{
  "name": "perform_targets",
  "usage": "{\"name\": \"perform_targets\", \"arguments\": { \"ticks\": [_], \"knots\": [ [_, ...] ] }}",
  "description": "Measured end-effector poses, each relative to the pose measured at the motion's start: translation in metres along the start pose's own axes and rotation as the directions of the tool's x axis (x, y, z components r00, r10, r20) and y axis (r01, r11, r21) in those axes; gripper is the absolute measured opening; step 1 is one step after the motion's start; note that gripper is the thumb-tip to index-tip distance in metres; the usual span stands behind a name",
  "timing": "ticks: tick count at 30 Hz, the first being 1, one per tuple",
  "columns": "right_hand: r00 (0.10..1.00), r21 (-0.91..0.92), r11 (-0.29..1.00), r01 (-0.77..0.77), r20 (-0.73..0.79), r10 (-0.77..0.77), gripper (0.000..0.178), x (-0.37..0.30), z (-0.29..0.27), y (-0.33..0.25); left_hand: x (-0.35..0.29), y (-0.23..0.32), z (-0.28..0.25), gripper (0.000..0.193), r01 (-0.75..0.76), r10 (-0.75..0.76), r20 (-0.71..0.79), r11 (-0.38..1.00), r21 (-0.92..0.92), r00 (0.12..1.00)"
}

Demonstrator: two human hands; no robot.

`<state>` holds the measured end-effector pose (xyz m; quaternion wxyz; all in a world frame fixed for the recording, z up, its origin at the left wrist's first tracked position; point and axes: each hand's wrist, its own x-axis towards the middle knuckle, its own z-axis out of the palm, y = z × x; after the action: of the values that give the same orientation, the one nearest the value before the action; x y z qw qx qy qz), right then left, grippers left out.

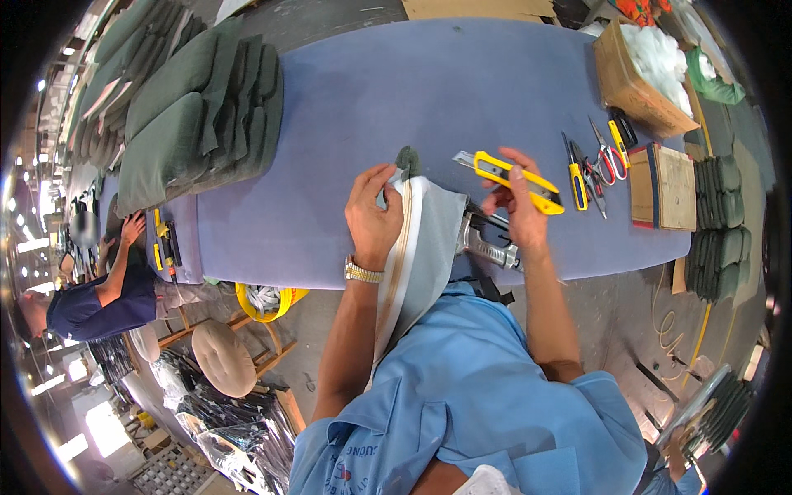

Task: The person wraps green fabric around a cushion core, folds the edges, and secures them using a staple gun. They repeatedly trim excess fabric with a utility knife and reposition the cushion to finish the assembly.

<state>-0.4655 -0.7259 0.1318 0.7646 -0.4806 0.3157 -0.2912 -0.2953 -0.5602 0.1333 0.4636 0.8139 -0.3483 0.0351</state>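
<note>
My left hand (375, 213), with a gold watch at its wrist, is closed on the upper end of a long grey fabric piece (437, 223). A white band and a brown line run along that piece's left side, and it hangs over the table edge toward my lap. At its top end a small dark green tip (406, 160) shows. My right hand (520, 198) grips a yellow utility knife (518, 180), its blade out and pointing left toward the fabric, apart from it. Below the knife, a silver staple gun (491, 241) lies at the table's near edge.
Dark green cushions (206, 115) are piled at the table's left. At the right lie a yellow-handled screwdriver (576, 177), red-handled scissors (610, 161), a worn box (664, 188) and a carton of white stuffing (635, 78). A co-worker (103, 293) stands at far left, near a yellow bucket (272, 301).
</note>
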Motion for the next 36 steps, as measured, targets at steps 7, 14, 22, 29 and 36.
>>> {"name": "perform_targets", "arguments": {
  "ticks": [7, 14, 22, 29, 36],
  "knots": [
    [0.983, 0.083, 0.982, 0.170, 0.055, -0.174, 0.039, -0.018, 0.044, 0.028, 0.004, 0.013, 0.007, 0.020, -0.121, 0.108, 0.082, 0.976, 0.180, 0.991],
    [0.921, -0.116, 0.913, 0.391, 0.051, -0.387, 0.037, -0.023, 0.050, 0.046, 0.001, -0.006, 0.007, 0.017, -0.129, 0.130, 0.063, 0.992, -0.017, 0.990],
    [0.831, -0.406, 0.733, 0.546, 0.147, -0.537, 0.041, -0.022, 0.063, 0.043, 0.002, -0.018, 0.003, 0.008, -0.054, 0.068, 0.078, 0.984, -0.171, 0.995],
    [0.836, -0.456, 0.705, 0.544, 0.219, -0.503, 0.042, -0.025, 0.071, 0.044, -0.001, -0.014, 0.008, 0.006, 0.118, -0.097, 0.093, 0.961, -0.251, 0.991],
    [0.823, -0.498, 0.667, 0.555, 0.210, -0.528, 0.042, -0.027, 0.073, 0.049, -0.001, -0.021, 0.009, 0.006, 0.131, -0.108, 0.093, 0.948, -0.291, 0.990]
  ]
}}
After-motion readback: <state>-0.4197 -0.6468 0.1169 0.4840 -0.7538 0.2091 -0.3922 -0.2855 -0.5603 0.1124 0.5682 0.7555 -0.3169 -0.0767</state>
